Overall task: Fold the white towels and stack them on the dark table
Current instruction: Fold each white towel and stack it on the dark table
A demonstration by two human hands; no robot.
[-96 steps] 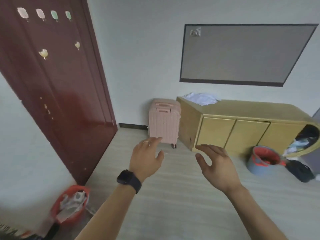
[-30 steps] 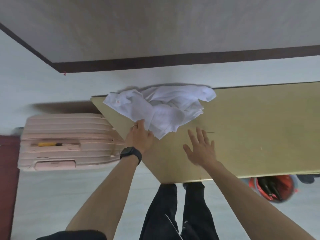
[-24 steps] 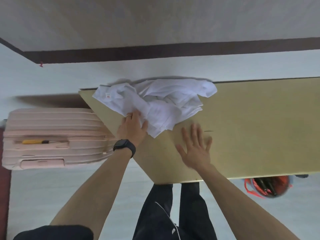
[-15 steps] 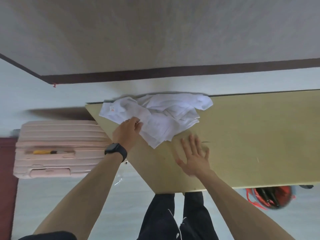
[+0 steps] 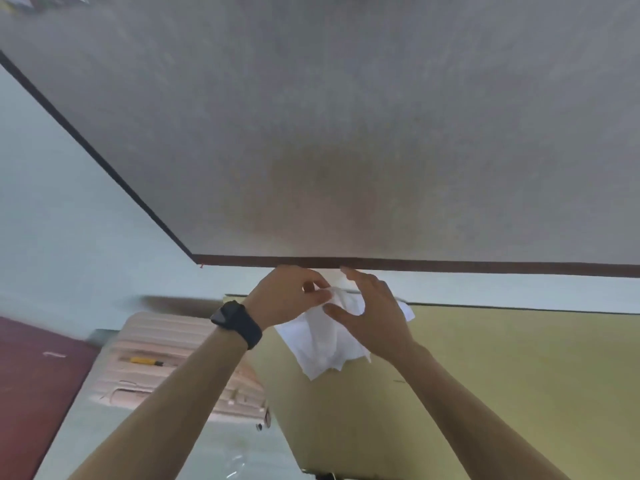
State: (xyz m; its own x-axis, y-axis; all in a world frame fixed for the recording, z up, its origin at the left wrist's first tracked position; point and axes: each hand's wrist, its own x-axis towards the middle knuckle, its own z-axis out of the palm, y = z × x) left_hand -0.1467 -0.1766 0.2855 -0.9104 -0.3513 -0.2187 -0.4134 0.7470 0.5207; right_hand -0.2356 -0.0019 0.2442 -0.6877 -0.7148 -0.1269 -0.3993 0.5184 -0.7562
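A crumpled white towel [image 5: 325,344] hangs lifted above the left end of the yellow-green cabinet top [image 5: 502,375]. My left hand [image 5: 287,299], with a black watch on its wrist, pinches the towel's upper edge between thumb and fingers. My right hand [image 5: 374,317] is right beside it with fingers spread and thumb out against the cloth; part of the towel is hidden behind its palm. The towel's lower corners dangle just over the cabinet. No dark table is in view.
A pink suitcase [image 5: 166,358] lies left of the cabinet with a yellow tool [image 5: 142,361] on it. A large grey board [image 5: 346,133] with a dark frame hangs on the wall right behind my hands. A dark red door [image 5: 31,375] shows at the lower left.
The towel lay in a heap on the cabinet with my left hand on it and my right hand flat on the top. Both hands have risen and the towel is lifted; the view tilted up.
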